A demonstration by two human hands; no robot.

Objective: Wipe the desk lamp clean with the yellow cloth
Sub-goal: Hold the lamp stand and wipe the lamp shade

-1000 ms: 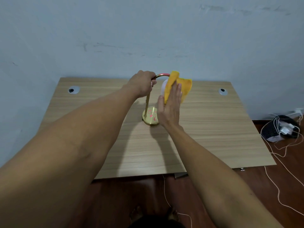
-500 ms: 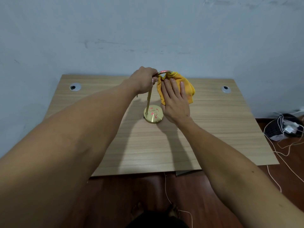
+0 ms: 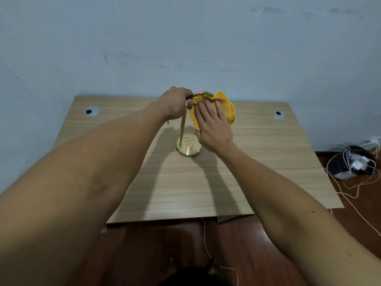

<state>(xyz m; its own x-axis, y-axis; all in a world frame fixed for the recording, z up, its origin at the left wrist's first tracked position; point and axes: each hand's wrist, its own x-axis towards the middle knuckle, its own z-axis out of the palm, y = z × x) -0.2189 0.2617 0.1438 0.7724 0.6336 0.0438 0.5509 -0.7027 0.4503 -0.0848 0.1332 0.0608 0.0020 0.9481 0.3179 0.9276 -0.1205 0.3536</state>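
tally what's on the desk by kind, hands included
Desk lamp: 1
Yellow cloth: 1
Hands: 2, left hand and right hand
Cable grommets: 2, left grommet and right grommet
Total: 6

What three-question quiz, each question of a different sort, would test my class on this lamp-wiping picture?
1. True or false: the left hand grips the lamp's curved neck.
2. Which hand presses the yellow cloth? A) left B) right C) both
3. Fill in: the lamp's round base bears ___ marks.

Key: 1 true; 2 B, the right hand; 3 red.
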